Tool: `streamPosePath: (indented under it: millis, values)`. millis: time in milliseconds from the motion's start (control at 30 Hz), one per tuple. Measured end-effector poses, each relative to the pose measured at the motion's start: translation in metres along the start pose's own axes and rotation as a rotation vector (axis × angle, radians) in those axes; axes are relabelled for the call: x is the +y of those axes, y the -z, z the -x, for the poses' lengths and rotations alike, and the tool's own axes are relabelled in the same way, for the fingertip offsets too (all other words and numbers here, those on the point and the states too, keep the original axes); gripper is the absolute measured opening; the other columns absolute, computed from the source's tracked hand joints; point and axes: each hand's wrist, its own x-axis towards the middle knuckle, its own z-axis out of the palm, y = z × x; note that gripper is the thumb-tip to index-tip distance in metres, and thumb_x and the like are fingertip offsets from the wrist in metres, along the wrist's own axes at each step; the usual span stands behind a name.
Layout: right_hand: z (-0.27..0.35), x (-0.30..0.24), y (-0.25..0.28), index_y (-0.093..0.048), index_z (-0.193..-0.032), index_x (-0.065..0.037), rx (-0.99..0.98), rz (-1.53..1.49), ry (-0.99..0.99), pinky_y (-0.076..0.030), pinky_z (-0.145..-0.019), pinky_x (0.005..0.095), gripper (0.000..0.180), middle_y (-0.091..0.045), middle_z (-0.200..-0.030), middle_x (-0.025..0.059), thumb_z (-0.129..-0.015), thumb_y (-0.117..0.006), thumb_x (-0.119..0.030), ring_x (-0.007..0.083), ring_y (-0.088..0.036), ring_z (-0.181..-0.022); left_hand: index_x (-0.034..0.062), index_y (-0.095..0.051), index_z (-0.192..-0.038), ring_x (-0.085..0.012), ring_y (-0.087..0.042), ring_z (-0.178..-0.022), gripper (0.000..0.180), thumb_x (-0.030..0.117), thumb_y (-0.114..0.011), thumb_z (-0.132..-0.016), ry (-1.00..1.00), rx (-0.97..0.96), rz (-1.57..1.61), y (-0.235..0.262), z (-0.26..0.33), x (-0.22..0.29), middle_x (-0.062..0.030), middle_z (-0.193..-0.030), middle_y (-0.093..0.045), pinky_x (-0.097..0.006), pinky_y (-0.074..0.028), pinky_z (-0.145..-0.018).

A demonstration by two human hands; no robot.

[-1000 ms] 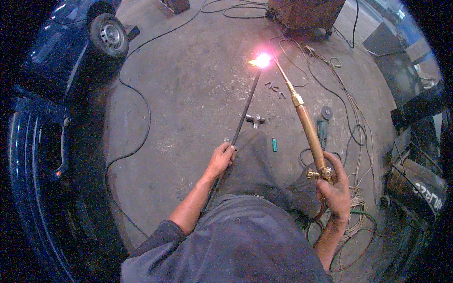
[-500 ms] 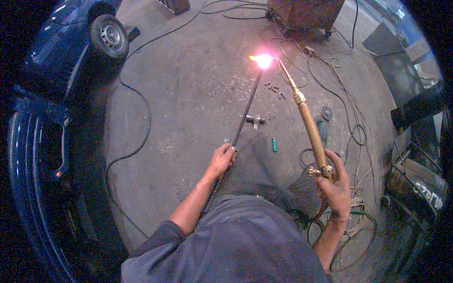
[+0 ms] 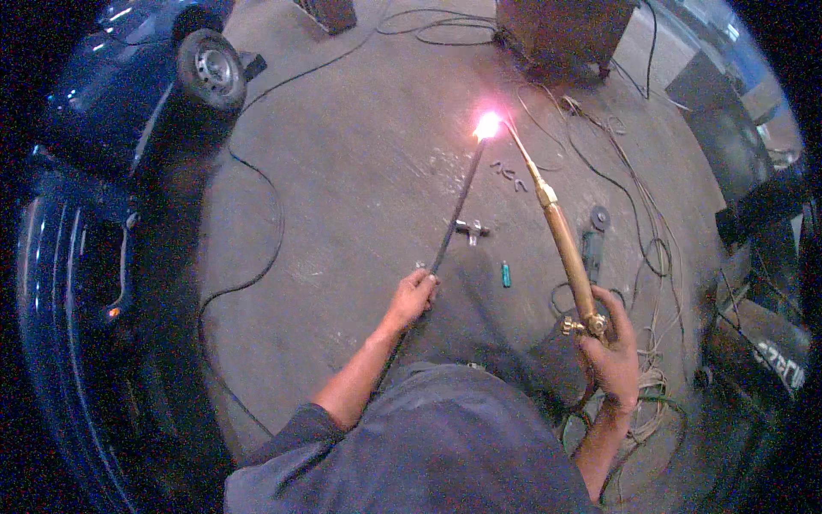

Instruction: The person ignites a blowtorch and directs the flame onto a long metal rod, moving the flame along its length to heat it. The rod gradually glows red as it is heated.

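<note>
My left hand (image 3: pixel 414 300) is closed around a long dark metal rod (image 3: pixel 460 204), which slants away from me and ends at the flame. A brass gas torch (image 3: pixel 565 248) with valve knobs at its base rests in my right hand (image 3: pixel 613 347), fingers wrapped about the lower end. From its thin bent nozzle burns a bright pinkish-white flame (image 3: pixel 488 127); the glare hides the rod's tip. Below the flame, several small curved metal pieces (image 3: pixel 508 174) lie on the floor. A metal T-shaped fitting (image 3: pixel 473 231) and a green lighter (image 3: pixel 505 274) lie closer to me.
An angle grinder (image 3: pixel 593 244) lies right of the torch. Hoses and cables (image 3: pixel 655 257) run along the right, coiled near my right forearm. A black cable (image 3: pixel 276 214) snakes down the left, beside a blue vehicle (image 3: pixel 64 257). At the back stands a rusty wheeled cabinet (image 3: pixel 561 38).
The flame now looks smaller, its orange tail at the left mostly gone. The whole view has shifted slightly, with floor objects appearing lower and further right. Both hands keep their holds.
</note>
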Motion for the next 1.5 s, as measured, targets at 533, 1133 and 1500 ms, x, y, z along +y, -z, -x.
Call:
streamPosePath:
  millis: [533,1133,1500]
  values:
    - [-0.002,0.012,0.001,-0.049,-0.142,-0.006,0.017,0.025,0.082,-0.041,-0.049,0.0235,0.068,-0.060,-0.083,0.0019,-0.076,-0.064,-0.007,0.0076,-0.053,-0.058,0.0034,-0.065,-0.095,-0.0136,-0.056,-0.067,0.031,0.032,-0.054,-0.099,-0.022,-0.011,-0.059,0.001,-0.001,-0.011,-0.0021,-0.072,-0.060,-0.032,-0.045,-0.062]
    - [0.000,0.005,0.008,-0.051,-0.143,-0.007,-0.054,-0.039,0.006,-0.051,-0.078,0.0273,0.065,-0.064,-0.109,0.0058,-0.080,-0.064,0.003,0.0136,-0.062,-0.094,0.0042,-0.066,-0.103,-0.0110,-0.055,-0.065,0.030,0.031,-0.055,-0.101,0.065,-0.009,-0.002,0.006,-0.004,-0.012,-0.0009,-0.074,-0.060,-0.029,-0.045,-0.058]
    - [0.002,0.000,0.005,-0.049,-0.144,-0.009,-0.032,0.001,-0.016,-0.047,-0.062,0.0253,0.066,-0.063,-0.100,0.0032,-0.081,-0.065,-0.005,0.0099,-0.056,-0.073,0.0024,-0.065,-0.100,-0.0104,-0.052,-0.064,0.029,0.029,-0.054,-0.102,0.030,-0.036,0.038,0.005,0.006,0.000,-0.0001,-0.071,-0.057,-0.029,-0.043,-0.059]
